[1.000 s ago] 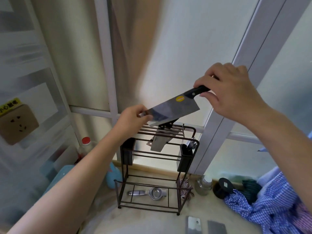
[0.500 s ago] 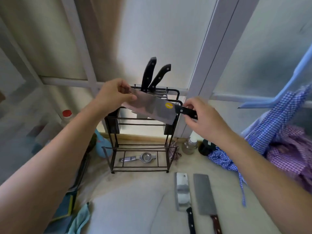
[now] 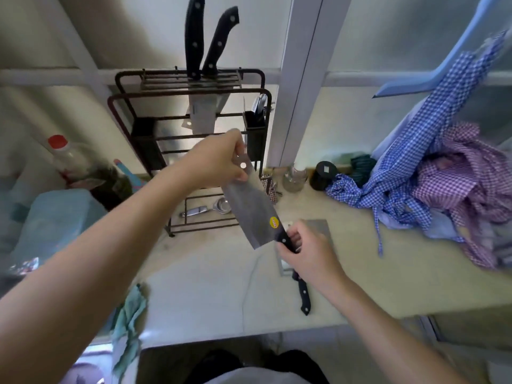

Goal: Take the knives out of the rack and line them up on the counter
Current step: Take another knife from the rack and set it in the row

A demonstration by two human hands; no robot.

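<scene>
A steel cleaver [image 3: 250, 207] with a yellow sticker and black handle hangs tilted in the air above the counter [image 3: 210, 286]. My right hand [image 3: 306, 250] grips its handle; my left hand [image 3: 219, 159] pinches the far end of its blade. Behind stands the dark wire rack [image 3: 191, 106], with two black-handled knives [image 3: 206, 42] upright in its top slots. Beneath my right hand lie two cleavers flat on the counter: one with a black handle [image 3: 303, 293] and a grey blade [image 3: 318, 228] to its right, both partly hidden.
A red-capped bottle [image 3: 72, 159] and a blue container [image 3: 52, 220] stand left of the rack. A metal squeezer [image 3: 210, 207] lies on the rack's bottom shelf. A glass jar [image 3: 295, 176], a black spool [image 3: 324, 173] and checked cloths [image 3: 432, 184] fill the right side. A teal rag [image 3: 128, 311] hangs at the counter's front left.
Both hands have carried the cleaver down and away from the rack, turning it from level to steeply tilted, handle toward me, above the knives on the counter.
</scene>
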